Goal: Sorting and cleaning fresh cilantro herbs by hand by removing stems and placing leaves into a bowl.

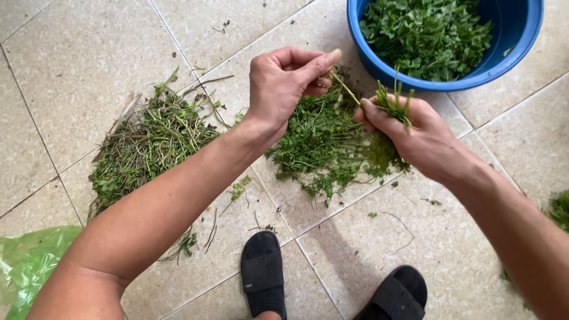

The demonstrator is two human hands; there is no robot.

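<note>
Both hands' grip: left [284, 83] pinches a stem [345, 89], right [415, 133] clasps the herb bunch [391, 104]

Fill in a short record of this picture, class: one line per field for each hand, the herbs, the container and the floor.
left hand: pinches one end of a thin green stem
right hand: grip closed on a bunch of herb sprigs
middle pile: leafy herbs on the floor under the hands
left pile: stalks and stems
blue basin: holds picked green leaves
floor: beige tiles
green plastic bag: lower left corner
black sandals: bottom edge
</note>
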